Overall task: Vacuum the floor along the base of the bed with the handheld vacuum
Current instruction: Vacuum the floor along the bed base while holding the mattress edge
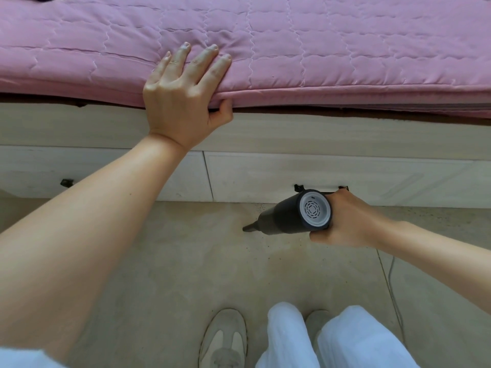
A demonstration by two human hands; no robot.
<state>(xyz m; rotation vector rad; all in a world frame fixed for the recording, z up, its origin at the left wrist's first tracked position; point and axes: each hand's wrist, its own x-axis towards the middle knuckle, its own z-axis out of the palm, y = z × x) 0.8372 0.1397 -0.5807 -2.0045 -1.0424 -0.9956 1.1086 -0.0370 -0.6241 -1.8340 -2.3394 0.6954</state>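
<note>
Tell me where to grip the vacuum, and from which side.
Grip the vacuum by its thick black barrel, just ahead of the white cap, from the right, as the right hand does. It tapers leftward to a thin nozzle, so only the rear fills a palm.

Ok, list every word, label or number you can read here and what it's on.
No readable text anywhere.
The handheld vacuum: one tiny dark mark on its white end cap, too small to read.
The pink quilt, bed base and shoe: no lettering visible.
</note>
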